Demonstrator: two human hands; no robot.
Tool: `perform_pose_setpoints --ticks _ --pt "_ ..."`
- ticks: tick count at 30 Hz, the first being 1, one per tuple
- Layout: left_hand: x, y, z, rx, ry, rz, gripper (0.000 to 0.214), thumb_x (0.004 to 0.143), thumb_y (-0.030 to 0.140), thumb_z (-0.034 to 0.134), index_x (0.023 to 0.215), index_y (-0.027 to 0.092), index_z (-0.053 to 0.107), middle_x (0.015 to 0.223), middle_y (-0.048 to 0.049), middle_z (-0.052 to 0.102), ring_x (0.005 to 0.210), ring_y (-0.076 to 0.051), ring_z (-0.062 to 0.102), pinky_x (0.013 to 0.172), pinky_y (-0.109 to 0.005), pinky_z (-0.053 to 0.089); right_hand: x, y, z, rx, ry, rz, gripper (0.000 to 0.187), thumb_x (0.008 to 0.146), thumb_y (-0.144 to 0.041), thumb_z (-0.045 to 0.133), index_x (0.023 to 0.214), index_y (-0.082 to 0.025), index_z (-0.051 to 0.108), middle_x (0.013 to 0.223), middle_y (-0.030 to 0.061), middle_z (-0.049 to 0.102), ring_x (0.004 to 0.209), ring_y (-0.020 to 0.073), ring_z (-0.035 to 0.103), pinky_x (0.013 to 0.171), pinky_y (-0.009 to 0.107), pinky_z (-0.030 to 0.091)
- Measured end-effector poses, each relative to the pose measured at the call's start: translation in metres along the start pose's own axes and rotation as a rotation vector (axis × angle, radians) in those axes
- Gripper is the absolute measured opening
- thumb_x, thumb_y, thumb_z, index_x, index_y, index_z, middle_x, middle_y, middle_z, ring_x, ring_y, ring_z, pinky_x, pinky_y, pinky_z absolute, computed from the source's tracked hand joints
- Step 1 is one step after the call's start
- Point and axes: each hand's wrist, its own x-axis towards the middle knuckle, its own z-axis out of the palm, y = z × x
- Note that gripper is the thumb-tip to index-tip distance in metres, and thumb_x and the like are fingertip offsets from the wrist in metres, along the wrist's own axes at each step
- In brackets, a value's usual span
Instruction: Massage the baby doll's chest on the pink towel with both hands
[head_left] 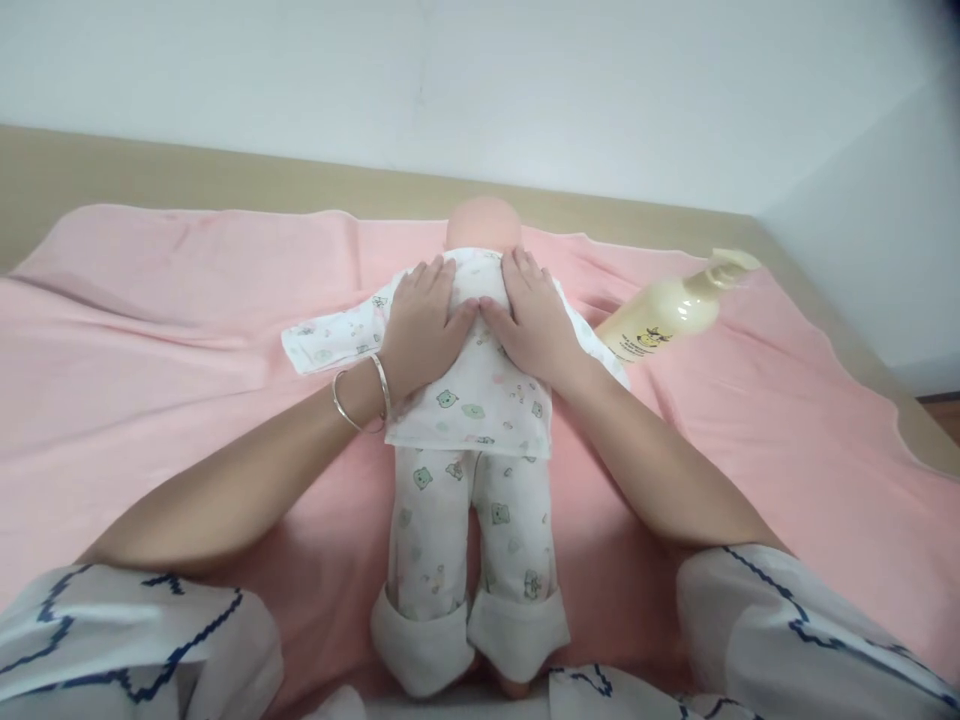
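Doll (474, 430) lies lengthwise on a pink blanket (187, 290), mid-view, head (484, 222) at the far end, legs toward the wearer; appears to be face down. Dressed in a white top (480, 375) and matching trousers (431, 510), both with small green and grey animal prints; wide plain cuffs (424, 645) at the ankles, a bit of one foot (515, 689) showing under the nearer edge. One sleeve of the top stretches out sideways on the left hand's side; the other is partly hidden by the right arm. Left hand (429, 325) flat on the upper part of the top, palm down, fingers nearly side by side and pointing to the head, thumb angled inward. Right hand (534, 320) mirrors it on the other side, also flat, thumb inward. Thumb tips all but meet at the middle; contact between them cannot be told. Silvery bangle (381, 385) at the left wrist; forearms bare below white sleeves with dark blue lines. Pump bottle (660, 315), pale yellow with a cartoon print, just beyond the right forearm; slants in view, standing or lying unclear. Beige surface (187, 180) beneath the blanket, pale wall (375, 90) behind.
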Motion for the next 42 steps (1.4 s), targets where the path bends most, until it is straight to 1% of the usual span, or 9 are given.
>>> perform_pose_setpoints --ticks 5,13,19,24,28,32,35,38,42 --pt "-0.009 0.029 -0.005 0.003 -0.060 0.009 0.056 0.105 0.026 0.031 0.156 0.016 0.053 0.171 -0.0126 0.043 0.165 -0.031 0.030 0.137 -0.057 0.026 -0.013 -0.011 0.002 -0.084 0.042 0.039 0.073 0.110 -0.050 0.034 0.165 -0.002 0.035 0.171 0.0266 0.034 0.162 0.0387 0.030 0.131 0.063 0.029" --pt "0.019 -0.005 -0.003 0.007 -0.058 0.009 0.057 0.099 0.036 0.045 0.152 0.018 0.057 0.166 -0.0116 0.051 0.160 -0.033 0.039 0.137 -0.056 0.026 -0.046 -0.056 -0.016 -0.226 0.011 -0.002 0.064 0.108 -0.031 0.036 0.155 0.012 0.045 0.161 0.0337 0.045 0.155 0.0418 0.043 0.130 0.059 0.036" --pt "-0.004 0.025 -0.006 0.083 -0.043 0.027 0.052 0.105 0.034 0.038 0.149 0.013 0.056 0.165 -0.0180 0.049 0.161 -0.037 0.036 0.134 -0.060 0.027 -0.014 -0.020 -0.014 -0.063 -0.011 0.001 0.059 0.109 -0.037 0.033 0.153 -0.003 0.053 0.163 0.0235 0.049 0.157 0.0370 0.041 0.129 0.061 0.036" --pt "0.002 0.042 -0.022 0.030 -0.143 0.055 0.037 0.098 0.017 0.038 0.111 0.016 0.072 0.129 -0.0157 0.070 0.131 -0.032 0.063 0.118 -0.051 0.050 -0.001 -0.003 -0.010 -0.074 -0.026 -0.033 0.058 0.109 -0.037 0.034 0.149 0.000 0.052 0.161 0.0269 0.049 0.157 0.0382 0.040 0.131 0.059 0.031" --pt "0.024 0.027 -0.027 -0.078 -0.157 0.005 0.026 0.094 0.017 0.043 0.087 0.021 0.068 0.105 -0.0087 0.074 0.110 -0.028 0.069 0.108 -0.048 0.055 -0.016 -0.023 -0.016 -0.136 0.055 -0.074 0.045 0.108 -0.032 0.036 0.131 -0.006 0.065 0.140 0.0246 0.066 0.138 0.0387 0.058 0.120 0.057 0.045" --pt "0.028 0.009 -0.007 -0.030 -0.061 0.007 0.025 0.100 0.026 0.043 0.099 0.021 0.068 0.117 -0.0119 0.073 0.128 -0.034 0.063 0.120 -0.058 0.045 -0.032 -0.048 -0.023 -0.213 0.070 -0.092 0.033 0.104 -0.026 0.041 0.105 -0.010 0.070 0.109 0.0226 0.074 0.114 0.0381 0.067 0.104 0.052 0.054" --pt "0.022 0.005 0.010 0.034 0.064 -0.006 0.034 0.105 0.034 0.039 0.121 0.021 0.066 0.140 -0.0141 0.067 0.146 -0.036 0.051 0.130 -0.060 0.031 -0.033 -0.052 -0.024 -0.215 0.101 -0.096 0.032 0.104 -0.023 0.040 0.098 -0.014 0.070 0.104 0.0195 0.075 0.109 0.0355 0.068 0.100 0.049 0.056" --pt "0.019 0.008 0.015 0.080 0.064 -0.052 0.043 0.107 0.036 0.035 0.134 0.018 0.063 0.147 -0.0152 0.064 0.148 -0.034 0.051 0.131 -0.055 0.032 -0.026 -0.042 -0.022 -0.142 0.104 -0.075 0.032 0.105 -0.024 0.039 0.101 -0.018 0.070 0.112 0.0155 0.076 0.114 0.0326 0.068 0.100 0.046 0.057" --pt "0.019 0.013 0.012 0.129 0.037 -0.075 0.045 0.106 0.033 0.034 0.137 0.017 0.062 0.150 -0.0142 0.063 0.146 -0.030 0.052 0.130 -0.049 0.034 -0.011 -0.023 -0.013 -0.093 0.060 -0.030 0.041 0.107 -0.027 0.035 0.130 -0.010 0.064 0.144 0.0202 0.066 0.140 0.0339 0.057 0.117 0.052 0.049"
